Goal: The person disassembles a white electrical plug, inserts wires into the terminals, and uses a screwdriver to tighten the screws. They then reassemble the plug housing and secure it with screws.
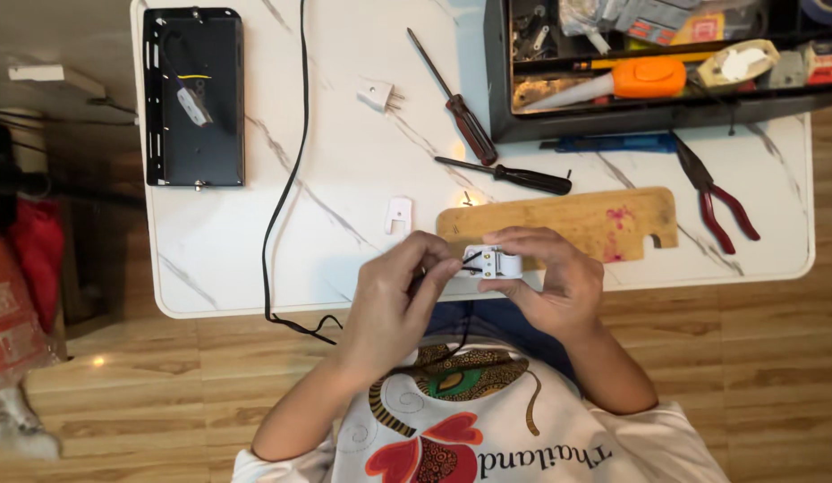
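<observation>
My right hand (550,277) holds a small white plug body (493,262), opened, with metal contacts showing, at the near edge of the white marble table (344,170). My left hand (398,291) pinches a thin black wire (470,259) and presses its end into the plug body. Both hands meet just in front of a wooden board (577,219). A black cable (286,179) runs down the table and loops off its near edge. A white plug cover piece (398,215) lies just beyond my left hand.
A second white plug (377,93) lies mid-table. Two dark-handled screwdrivers (461,112) (514,176) lie near it, red-handled pliers (716,197) to the right. A black toolbox (649,63) holds an orange-handled tool. A black metal casing (194,97) sits at the far left.
</observation>
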